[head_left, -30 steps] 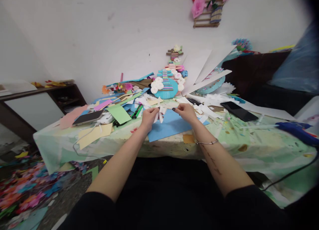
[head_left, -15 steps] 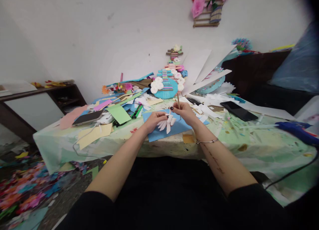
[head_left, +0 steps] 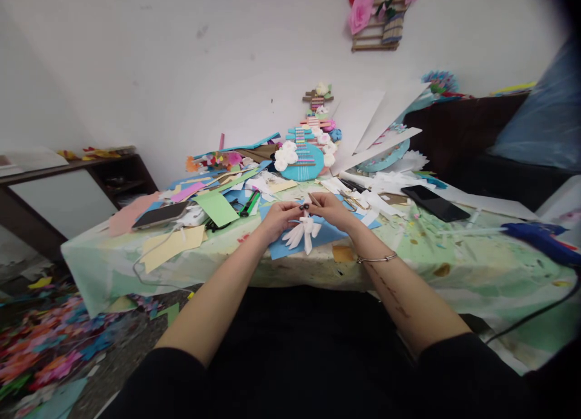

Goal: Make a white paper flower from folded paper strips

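My left hand (head_left: 276,221) and my right hand (head_left: 334,211) meet at the fingertips above a blue paper sheet (head_left: 281,247). Both are pinched closed on the upper end of a white fringed paper piece (head_left: 304,233), whose petal-like strips fan downward. A thin brown stick (head_left: 313,198) pokes up from the fingers of my right hand. How the stick and the paper meet is hidden behind the fingertips.
Behind the hands stands a blue disc decoration (head_left: 313,161) with white paper roses. Phones (head_left: 436,202) lie left and right. A green cutter (head_left: 250,203), paper scraps and scissors clutter the table. A blue glue gun (head_left: 540,238) with a cable is at the right.
My right hand has moved left and its fingertips now touch those of my left hand. The stick has tipped over from near upright, and the white strips hang lower and more spread.
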A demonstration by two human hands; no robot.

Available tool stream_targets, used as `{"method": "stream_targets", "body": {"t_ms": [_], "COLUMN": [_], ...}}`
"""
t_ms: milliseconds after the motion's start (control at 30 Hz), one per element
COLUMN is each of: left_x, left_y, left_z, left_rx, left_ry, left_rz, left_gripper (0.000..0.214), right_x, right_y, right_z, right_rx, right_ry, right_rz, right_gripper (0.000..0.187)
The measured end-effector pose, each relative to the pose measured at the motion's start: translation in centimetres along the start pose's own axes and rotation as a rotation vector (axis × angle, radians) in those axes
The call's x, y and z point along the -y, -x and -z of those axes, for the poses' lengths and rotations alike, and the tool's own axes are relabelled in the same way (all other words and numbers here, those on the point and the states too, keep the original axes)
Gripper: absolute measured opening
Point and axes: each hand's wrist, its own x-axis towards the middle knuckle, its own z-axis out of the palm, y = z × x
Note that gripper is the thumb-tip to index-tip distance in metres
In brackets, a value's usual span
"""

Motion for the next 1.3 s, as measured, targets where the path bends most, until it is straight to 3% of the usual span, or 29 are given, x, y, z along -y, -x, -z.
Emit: {"method": "stream_targets", "body": {"t_ms": [200,400,533,667,833,1133,1300], "left_x": [-0.2,-0.3,0.1,0.4,0.6,0.5,0.4], "left_y": [0.0,0.0,-0.2,-0.3,-0.6,-0.5,-0.2], "left_z": [-0.1,-0.2,-0.1,0.1,0.4,0.1,0.0], "left_rx": [-0.067,-0.046,-0.041,-0.025,-0.129,-0.196,-0.095], "left_ry": [0.086,0.044,0.028,0.014,0.009,-0.003,-0.017], "left_rz": [-0.021,-0.061,-0.072,-0.075,-0.050,-0.033,-0.020], "left_gripper": [0.032,0.029,0.031,0.035,0.031,0.029,0.033], "right_x": [0.1,0.3,-0.1,-0.4,-0.3,-1.0,-0.7], "right_y": [0.0,-0.1,-0.2,-0.1,0.1,-0.2,0.0], "right_z": [0.0,-0.1,-0.3,-0.2,0.3,0.6,0.4], "right_rx": [-0.011,-0.132,-0.095,-0.136,-0.138,-0.131,-0.089], "right_ry": [-0.100,-0.202,-0.075,0.217,0.566,0.674,0.549], "right_rz": [-0.028,-0.046,-0.011,0.033,0.020,0.106,0.127], "right_gripper": [0.035,0.037,0.031,0.028,0.036,0.027,0.024]}}
